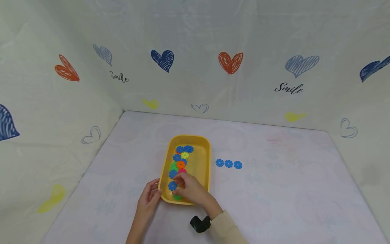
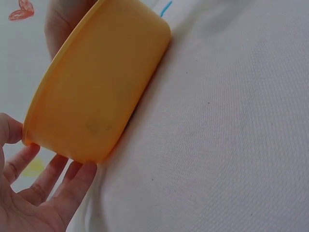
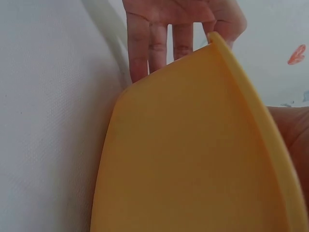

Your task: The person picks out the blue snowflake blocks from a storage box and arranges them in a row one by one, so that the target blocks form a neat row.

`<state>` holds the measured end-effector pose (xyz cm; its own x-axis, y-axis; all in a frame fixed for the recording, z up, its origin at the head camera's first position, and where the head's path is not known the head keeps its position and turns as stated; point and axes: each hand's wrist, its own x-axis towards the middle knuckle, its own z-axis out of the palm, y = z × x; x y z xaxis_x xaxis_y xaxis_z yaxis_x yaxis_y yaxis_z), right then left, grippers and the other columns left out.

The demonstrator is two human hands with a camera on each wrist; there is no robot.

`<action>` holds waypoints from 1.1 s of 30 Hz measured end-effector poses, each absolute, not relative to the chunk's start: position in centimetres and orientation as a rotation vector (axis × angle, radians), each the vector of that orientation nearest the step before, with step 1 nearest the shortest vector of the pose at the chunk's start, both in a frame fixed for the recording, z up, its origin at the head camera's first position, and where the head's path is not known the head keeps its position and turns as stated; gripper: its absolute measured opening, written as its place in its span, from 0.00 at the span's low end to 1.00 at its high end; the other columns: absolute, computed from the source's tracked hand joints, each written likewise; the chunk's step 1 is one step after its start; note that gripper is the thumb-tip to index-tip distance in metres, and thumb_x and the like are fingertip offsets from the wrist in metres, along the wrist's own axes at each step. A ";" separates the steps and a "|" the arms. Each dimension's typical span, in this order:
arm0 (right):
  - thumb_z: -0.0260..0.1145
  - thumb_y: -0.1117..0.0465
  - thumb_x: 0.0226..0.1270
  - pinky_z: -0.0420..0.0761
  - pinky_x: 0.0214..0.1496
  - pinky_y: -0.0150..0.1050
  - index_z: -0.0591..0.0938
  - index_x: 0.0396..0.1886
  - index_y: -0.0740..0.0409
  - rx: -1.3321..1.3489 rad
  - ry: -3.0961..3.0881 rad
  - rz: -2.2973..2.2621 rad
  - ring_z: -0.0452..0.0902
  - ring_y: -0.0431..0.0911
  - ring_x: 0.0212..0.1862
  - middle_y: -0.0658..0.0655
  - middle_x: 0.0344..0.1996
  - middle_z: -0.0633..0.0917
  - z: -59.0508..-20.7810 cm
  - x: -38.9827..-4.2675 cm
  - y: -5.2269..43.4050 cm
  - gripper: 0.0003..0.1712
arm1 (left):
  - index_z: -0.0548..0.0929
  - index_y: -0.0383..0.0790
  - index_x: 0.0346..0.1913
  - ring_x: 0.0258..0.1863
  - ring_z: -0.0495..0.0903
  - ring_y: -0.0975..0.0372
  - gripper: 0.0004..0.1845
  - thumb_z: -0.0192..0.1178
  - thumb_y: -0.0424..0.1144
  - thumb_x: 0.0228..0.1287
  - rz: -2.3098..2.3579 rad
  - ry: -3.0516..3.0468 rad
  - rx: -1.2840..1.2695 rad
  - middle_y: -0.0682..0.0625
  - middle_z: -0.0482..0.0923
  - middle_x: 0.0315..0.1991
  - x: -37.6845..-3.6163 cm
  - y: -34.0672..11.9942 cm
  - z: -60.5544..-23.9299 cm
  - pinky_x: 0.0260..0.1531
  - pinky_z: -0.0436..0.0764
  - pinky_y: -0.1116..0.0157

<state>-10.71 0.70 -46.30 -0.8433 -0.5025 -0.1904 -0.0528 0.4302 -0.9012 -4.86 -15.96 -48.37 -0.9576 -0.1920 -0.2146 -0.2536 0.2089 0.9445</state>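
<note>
Down near the bottom centre of the head view we've got a yellow tray (image 1: 204,159) sitting on the pale tablecloth (image 1: 274,196), long side running away from us. Our left hand (image 1: 149,196) is up against the tray's near left corner, fingers pretty straight and spread; the left wrist view shows those fingertips (image 2: 72,181) touching the tray's outer wall low down, thumb by the rim, nothing really curled around it. Our right hand (image 1: 190,188) is reaching over the near edge into the tray, fingers bent down among the pieces, right next to a blue gear piece (image 1: 172,185) and a green one (image 1: 177,197). Honestly we can't tell if it's actually pinching anything, and the right wrist view is just tray wall so no help there. Inside the tray, a line of plastic gear-shaped discs (image 1: 181,159) runs along the left side: blue, yellow-green, orange, pink, green. Off to the right of the tray, well apart from it, three blue discs (image 1: 228,164) lie in a neat row on the cloth, touching or nearly so. Backdrop behind has scribbled hearts (image 1: 230,62) and "Smile" lettering.
</note>
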 end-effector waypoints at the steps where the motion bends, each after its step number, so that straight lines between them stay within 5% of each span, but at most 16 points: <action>1: 0.67 0.61 0.54 0.75 0.51 0.34 0.74 0.49 0.59 -0.470 2.258 -1.389 0.72 0.44 0.44 0.54 0.41 0.79 -46.4 -10.8 0.6 0.21 | 0.66 0.41 0.60 0.49 0.77 0.56 0.21 0.51 0.39 0.66 1.901 2.401 -0.439 0.39 0.72 0.53 -4.9 -16.0 -48.4 0.41 0.76 0.77; 17: 0.67 0.63 0.54 0.70 0.33 0.27 0.76 0.43 0.61 -0.508 2.402 -1.124 0.66 0.39 0.31 0.49 0.26 0.72 -47.2 -12.3 -0.9 0.16 | 0.67 0.40 0.59 0.46 0.77 0.63 0.20 0.52 0.37 0.65 1.914 2.419 -0.411 0.40 0.73 0.52 -4.8 -16.0 -48.4 0.40 0.76 0.79; 33: 0.69 0.63 0.52 0.75 0.40 0.30 0.75 0.39 0.57 -0.403 2.504 -0.932 0.67 0.41 0.33 0.49 0.30 0.73 -47.3 -12.2 -2.3 0.14 | 0.68 0.42 0.58 0.45 0.78 0.63 0.19 0.52 0.37 0.65 1.893 2.428 -0.441 0.41 0.73 0.51 -4.9 -16.1 -48.5 0.40 0.76 0.78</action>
